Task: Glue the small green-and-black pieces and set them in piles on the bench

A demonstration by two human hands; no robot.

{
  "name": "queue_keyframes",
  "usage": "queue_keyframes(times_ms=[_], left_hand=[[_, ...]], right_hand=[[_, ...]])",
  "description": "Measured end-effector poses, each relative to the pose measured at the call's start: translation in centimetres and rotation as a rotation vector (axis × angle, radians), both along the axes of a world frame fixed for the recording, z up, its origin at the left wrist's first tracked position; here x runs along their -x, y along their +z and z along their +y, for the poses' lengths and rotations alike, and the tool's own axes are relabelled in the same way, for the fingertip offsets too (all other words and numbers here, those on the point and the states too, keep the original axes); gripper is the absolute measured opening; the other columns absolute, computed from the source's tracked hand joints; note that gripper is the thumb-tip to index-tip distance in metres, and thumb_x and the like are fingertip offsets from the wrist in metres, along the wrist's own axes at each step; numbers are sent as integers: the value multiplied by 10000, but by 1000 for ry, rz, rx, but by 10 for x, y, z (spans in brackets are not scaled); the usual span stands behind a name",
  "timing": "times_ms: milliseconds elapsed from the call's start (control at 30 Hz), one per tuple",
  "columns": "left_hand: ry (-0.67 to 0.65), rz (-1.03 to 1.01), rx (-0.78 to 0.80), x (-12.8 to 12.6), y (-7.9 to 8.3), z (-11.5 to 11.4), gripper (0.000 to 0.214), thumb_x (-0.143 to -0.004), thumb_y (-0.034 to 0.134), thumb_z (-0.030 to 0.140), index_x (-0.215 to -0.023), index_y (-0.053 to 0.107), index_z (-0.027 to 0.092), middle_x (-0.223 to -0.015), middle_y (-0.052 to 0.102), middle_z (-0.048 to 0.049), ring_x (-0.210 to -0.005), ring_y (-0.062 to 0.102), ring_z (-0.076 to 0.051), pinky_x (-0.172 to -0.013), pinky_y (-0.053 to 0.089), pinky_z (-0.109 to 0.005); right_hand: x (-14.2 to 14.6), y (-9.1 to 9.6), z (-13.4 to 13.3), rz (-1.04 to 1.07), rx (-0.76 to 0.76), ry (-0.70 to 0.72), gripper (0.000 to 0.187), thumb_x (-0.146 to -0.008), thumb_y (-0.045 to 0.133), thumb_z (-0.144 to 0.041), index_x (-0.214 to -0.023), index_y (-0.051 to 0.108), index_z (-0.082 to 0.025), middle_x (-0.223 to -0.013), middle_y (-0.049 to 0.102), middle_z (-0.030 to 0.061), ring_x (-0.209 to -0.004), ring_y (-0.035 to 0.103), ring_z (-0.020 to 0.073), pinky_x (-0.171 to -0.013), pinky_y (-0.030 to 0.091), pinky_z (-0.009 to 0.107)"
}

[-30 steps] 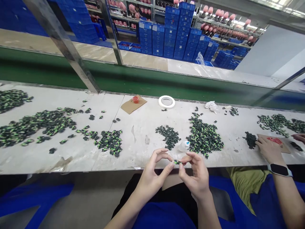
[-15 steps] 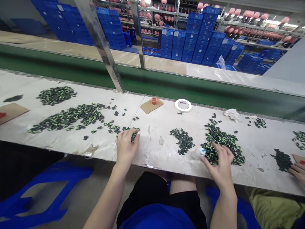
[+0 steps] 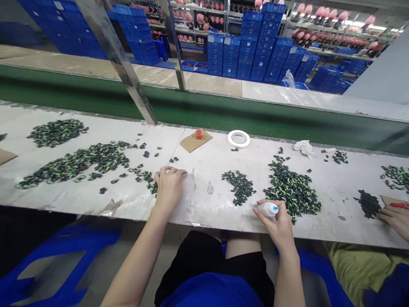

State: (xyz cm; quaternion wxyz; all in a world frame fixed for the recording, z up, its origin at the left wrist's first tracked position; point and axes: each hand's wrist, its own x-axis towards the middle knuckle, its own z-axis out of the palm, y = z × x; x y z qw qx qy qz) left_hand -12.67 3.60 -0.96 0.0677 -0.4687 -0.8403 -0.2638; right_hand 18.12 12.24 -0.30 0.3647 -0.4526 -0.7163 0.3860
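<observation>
My left hand [image 3: 168, 184] lies palm down on the grey worktable [image 3: 207, 209], fingers curled over a small heap of black and green parts [image 3: 150, 185] that it mostly hides. My right hand [image 3: 277, 219] is closed round a small white bottle with a blue tip [image 3: 269, 208] lying near the table's front edge. Just beyond that hand is a large pile of black and green parts [image 3: 292, 189], and a smaller dark pile [image 3: 239, 185] lies between my hands.
A tape roll [image 3: 239, 138], an orange cap on cardboard [image 3: 196, 138] and a crumpled wipe [image 3: 303, 147] lie at the back. More part piles [image 3: 73, 160] spread left. A co-worker's hand [image 3: 394, 217] rests at the far right. A green conveyor [image 3: 223, 113] runs behind the table.
My right hand has left the large pile and closed on the white bottle. My left hand stays on the small heap, slightly shifted. A second ago both hands pinched one part together.
</observation>
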Motion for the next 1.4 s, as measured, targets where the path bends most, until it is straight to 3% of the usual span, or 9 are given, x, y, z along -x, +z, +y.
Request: queue_keyframes(times_ms=[133, 200, 267, 433, 667, 900, 1400], left_hand=[[-337, -169, -81, -34, -5, -4, 185, -883, 544, 220, -950, 716, 230, -873, 734, -60, -900, 574, -255, -810, 413, -421], [-483, -263, -84, -57, -10, -7, 170, -880, 573, 240, -976, 712, 254, -889, 735, -34, -895, 593, -231, -807, 425, -398], [-541, -309, -79, -76, -16, -10, 156, -873, 592, 244, -971, 713, 259, -879, 730, -31, -899, 604, -222, -798, 431, -385], [-502, -364, -125, -93, -27, -13, 136, -851, 624, 229, -959, 705, 252, -884, 727, -31, -915, 625, -220, -809, 456, -385], [-435, -417, -245, -93, -28, -15, 79, -826, 657, 245, -892, 696, 228, -848, 747, -26, -863, 669, -207, -812, 490, -369], [-401, -410, -293, -97, -23, -16, 64, -823, 657, 258, -865, 697, 231, -799, 743, -16, -803, 681, -191, -783, 508, -349], [-392, -408, -280, -96, -25, -16, 66, -823, 657, 255, -874, 690, 230, -801, 743, -9, -805, 678, -190, -789, 499, -358]], right_hand=[[-4, -1, -5, 83, 22, -96, 397, -627, 760, -513, -778, 579, -194, -692, 669, 25, -618, 617, 188, -550, 487, 272], [-4, -2, -6, 113, -15, -116, 384, -646, 730, -525, -789, 629, -183, -665, 655, 20, -588, 593, 180, -520, 460, 262], [-1, -4, -7, 145, -15, -117, 363, -708, 670, -521, -818, 661, -175, -660, 646, 23, -563, 574, 171, -500, 442, 260], [9, -11, -15, 239, 111, -66, 329, -775, 616, -449, -935, 653, -164, -649, 621, 16, -458, 498, 125, -408, 377, 234], [33, -12, -28, 275, -6, -245, 283, -736, 658, -425, -682, 677, -147, -497, 567, -4, -437, 493, 134, -425, 388, 244], [39, -13, -32, 135, -124, -154, 307, -791, 619, -401, -618, 658, -149, -487, 570, -4, -433, 496, 123, -428, 386, 226], [42, -9, -31, 39, -167, -66, 334, -836, 579, -376, -603, 627, -141, -475, 528, -14, -421, 450, 96, -416, 344, 214]])
